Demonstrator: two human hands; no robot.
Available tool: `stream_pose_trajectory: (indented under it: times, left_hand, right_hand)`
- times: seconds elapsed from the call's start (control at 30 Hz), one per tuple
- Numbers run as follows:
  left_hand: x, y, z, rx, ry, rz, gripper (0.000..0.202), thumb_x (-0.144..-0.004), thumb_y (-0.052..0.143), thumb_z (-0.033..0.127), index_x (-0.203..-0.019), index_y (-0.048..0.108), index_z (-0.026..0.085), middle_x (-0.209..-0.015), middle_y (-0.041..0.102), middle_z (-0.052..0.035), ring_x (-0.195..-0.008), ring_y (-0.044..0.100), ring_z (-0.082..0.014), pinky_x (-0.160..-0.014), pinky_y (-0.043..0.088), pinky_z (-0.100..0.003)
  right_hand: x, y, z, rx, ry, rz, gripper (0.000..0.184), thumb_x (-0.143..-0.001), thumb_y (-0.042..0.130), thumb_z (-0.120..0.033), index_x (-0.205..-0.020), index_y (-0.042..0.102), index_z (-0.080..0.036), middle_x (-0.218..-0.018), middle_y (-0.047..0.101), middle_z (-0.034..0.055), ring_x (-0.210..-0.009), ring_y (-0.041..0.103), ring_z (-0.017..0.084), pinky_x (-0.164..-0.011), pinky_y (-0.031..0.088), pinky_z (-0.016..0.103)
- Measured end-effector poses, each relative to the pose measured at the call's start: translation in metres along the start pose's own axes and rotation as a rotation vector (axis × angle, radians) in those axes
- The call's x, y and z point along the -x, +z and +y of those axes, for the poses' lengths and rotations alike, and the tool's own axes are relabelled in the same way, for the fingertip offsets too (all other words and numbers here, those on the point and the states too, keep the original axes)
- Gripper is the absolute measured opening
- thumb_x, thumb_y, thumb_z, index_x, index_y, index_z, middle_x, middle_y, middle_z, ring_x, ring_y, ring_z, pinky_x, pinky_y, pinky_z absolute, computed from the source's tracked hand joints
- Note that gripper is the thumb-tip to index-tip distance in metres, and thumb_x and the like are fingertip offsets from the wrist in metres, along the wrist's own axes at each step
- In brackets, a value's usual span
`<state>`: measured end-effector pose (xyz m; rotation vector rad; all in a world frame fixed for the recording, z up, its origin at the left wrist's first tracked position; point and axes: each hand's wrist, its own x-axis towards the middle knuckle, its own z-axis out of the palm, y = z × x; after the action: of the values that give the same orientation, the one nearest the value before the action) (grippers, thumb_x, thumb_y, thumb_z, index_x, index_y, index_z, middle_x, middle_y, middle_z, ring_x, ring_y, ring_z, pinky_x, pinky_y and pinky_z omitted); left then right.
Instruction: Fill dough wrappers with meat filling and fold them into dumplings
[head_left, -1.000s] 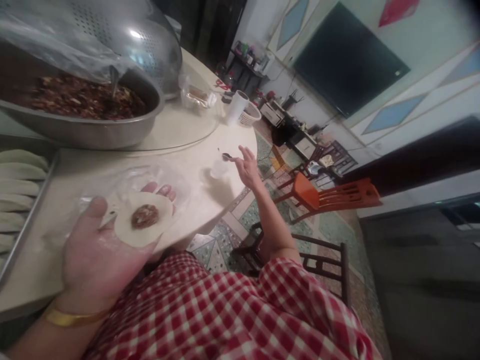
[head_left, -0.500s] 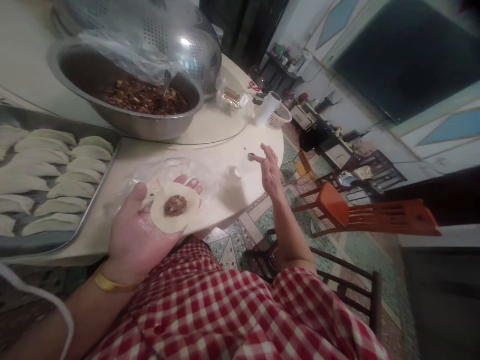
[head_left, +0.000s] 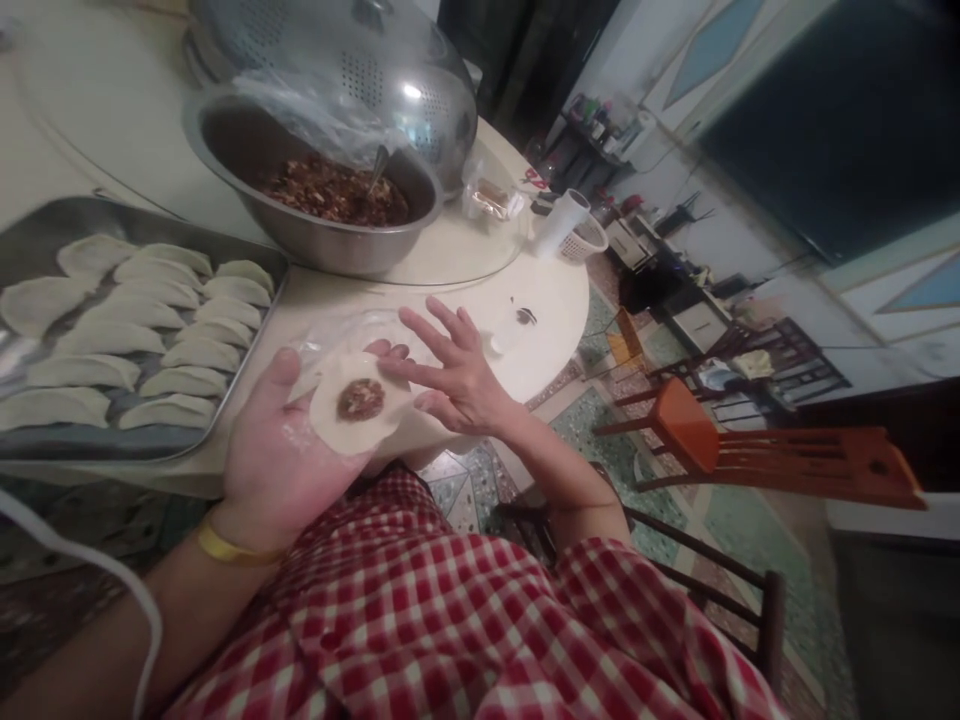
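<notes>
On the palm of my left hand lies a round dumpling wrapper, still flat, with a mound of dark meat filling at its middle. Flour dusts the palm, and the fingers support the wrapper from below. My right hand is open with spread fingers at the wrapper's right edge; whether a fingertip touches it I cannot tell. To the left, a metal tray carries rows of folded dumplings. Behind stands a steel bowl of filling with a spoon handle sticking out.
A perforated steel dome and plastic wrap are behind the bowl. At the table's right are a wrapped packet, a white roll and a white basket. An orange chair stands beyond the table. A white cable crosses lower left.
My right hand has come left from over the table's right side to the wrapper. A dark spot it covered now shows on the tabletop. The view has shifted slightly left.
</notes>
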<state>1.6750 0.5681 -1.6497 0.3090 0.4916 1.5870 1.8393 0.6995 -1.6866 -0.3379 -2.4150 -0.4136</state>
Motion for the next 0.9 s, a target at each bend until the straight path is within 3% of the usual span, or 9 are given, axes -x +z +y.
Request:
stream_pose_trajectory:
  times: [0.13,0.3,0.43,0.67,0.9]
  left_hand:
    - [-0.003,-0.006,0.006,-0.01,0.022,-0.023,0.07,-0.103,0.031,0.049,-0.157,0.027,0.004,-0.12,0.074,-0.0182,-0.108,0.074,-0.0265,-0.084,0.064,-0.036]
    - [-0.006,-0.004,0.007,-0.04,0.02,-0.043,0.072,-0.102,0.03,0.052,-0.153,0.035,0.001,-0.125,0.071,-0.0217,-0.12,0.067,-0.0293,-0.099,0.057,-0.042]
    - [-0.005,0.002,0.008,-0.077,0.046,-0.002,0.068,-0.103,0.026,0.05,-0.148,0.044,0.004,-0.123,0.073,-0.0183,-0.112,0.072,-0.0271,-0.09,0.062,-0.037]
    - [-0.002,0.013,0.007,-0.098,0.014,0.082,0.071,-0.103,0.02,0.054,-0.142,0.05,0.003,-0.114,0.075,-0.0174,-0.098,0.076,-0.0269,-0.076,0.065,-0.037]
    - [0.001,0.01,0.001,-0.063,-0.019,0.095,0.066,-0.104,0.024,0.052,-0.142,0.052,0.006,-0.11,0.076,-0.0158,-0.094,0.075,-0.024,-0.088,0.062,-0.04]
  right_hand:
    - [0.016,-0.009,-0.002,-0.024,-0.018,0.035,0.048,-0.097,0.042,-0.065,-0.136,0.06,-0.042,-0.163,0.037,-0.0035,-0.159,0.012,0.026,-0.127,0.003,0.057]
    - [0.02,-0.017,-0.012,-0.025,0.056,-0.063,0.057,-0.09,0.047,-0.073,-0.139,0.056,-0.046,-0.161,0.041,-0.0068,-0.159,0.014,0.027,-0.128,0.003,0.057]
    - [0.019,-0.011,-0.023,-0.02,0.136,-0.118,0.061,-0.086,0.052,-0.075,-0.14,0.055,-0.047,-0.159,0.044,-0.0076,-0.158,0.018,0.028,-0.13,0.004,0.054]
    - [0.023,0.003,-0.048,-0.084,0.01,-0.114,0.067,-0.081,0.043,-0.087,-0.137,0.056,-0.052,-0.154,0.051,-0.0095,-0.156,0.025,0.026,-0.131,0.003,0.052]
    - [0.012,0.003,-0.062,-0.117,-0.045,-0.025,0.063,-0.086,0.04,-0.083,-0.133,0.061,-0.047,-0.153,0.051,-0.009,-0.156,0.025,0.025,-0.131,0.004,0.051]
